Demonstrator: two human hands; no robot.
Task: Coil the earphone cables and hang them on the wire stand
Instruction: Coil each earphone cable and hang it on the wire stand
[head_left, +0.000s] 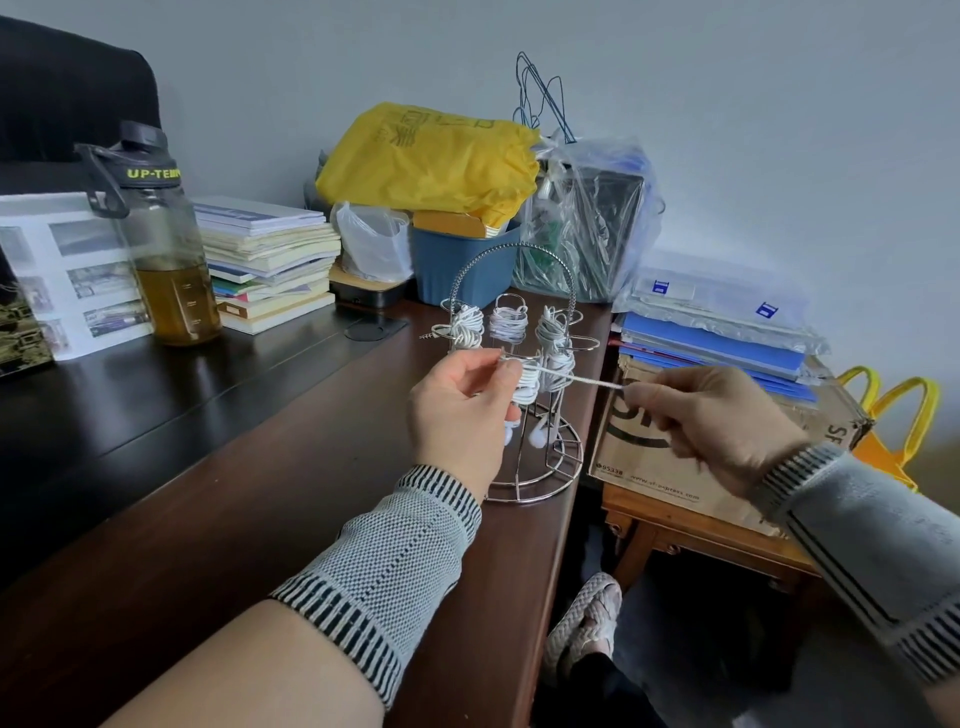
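Note:
A chrome wire stand (535, 467) stands near the right edge of the dark wooden desk (260, 467). Three coiled white earphone bundles (508, 322) hang on its upper hooks. My left hand (462, 410) grips another white earphone coil (527, 387) in front of the stand, with two earbuds dangling below it. A taut stretch of that white cable (587, 380) runs rightwards to my right hand (711, 415), which pinches its end between thumb and fingers.
A water bottle (161, 249) and a stack of books (265, 260) stand at the back left. A yellow bag (431, 156) over a blue bin (462, 270), plastic bags, folders and a cardboard box (701, 457) crowd behind and right of the stand.

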